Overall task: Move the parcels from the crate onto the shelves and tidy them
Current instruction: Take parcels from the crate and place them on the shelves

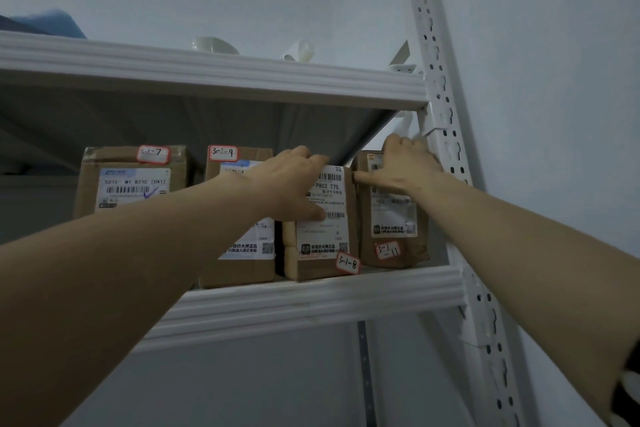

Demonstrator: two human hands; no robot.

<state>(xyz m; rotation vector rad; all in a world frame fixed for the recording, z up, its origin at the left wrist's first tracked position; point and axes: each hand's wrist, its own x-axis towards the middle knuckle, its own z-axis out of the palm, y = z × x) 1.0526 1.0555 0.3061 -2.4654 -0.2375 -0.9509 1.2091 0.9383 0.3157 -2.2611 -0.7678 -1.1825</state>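
Farthest left on the middle shelf (311, 302): parcel 3-1-7 (131, 180), a brown carton, upright, white label facing out, red-edged tag at the top. Dark gap to its right.

Next along: parcel 3-1-9 (242, 263), also upright, tag at the upper left corner, middle of the front hidden behind the left forearm.

Just beside that, across a narrow dark slit: parcel 3-1-8 (322, 236), standing at the front rim of the shelf, tag at the lower right corner. Left grip (294, 184) clamped on the top of parcel 3-1-8, fingers hooked over the upper edge, thumb pressed on the front label.

Further right, set a little deeper on the shelf: parcel 3-1-11 (391, 218), upright, tag low on the front. Touching parcel 3-1-8 or only close to it: cannot tell. Right grip (405, 163) closed on the top of parcel 3-1-11, fingers curled over the upper edge, thumb stretched leftward along the upper front.

Right of that, the rack's white perforated upright post (446, 114).

Above, on the upper shelf (207, 69), again from the left: a blue bundle (52, 24), then a curled white piece (214, 45), then another white curl (299, 50). Pale wall behind.
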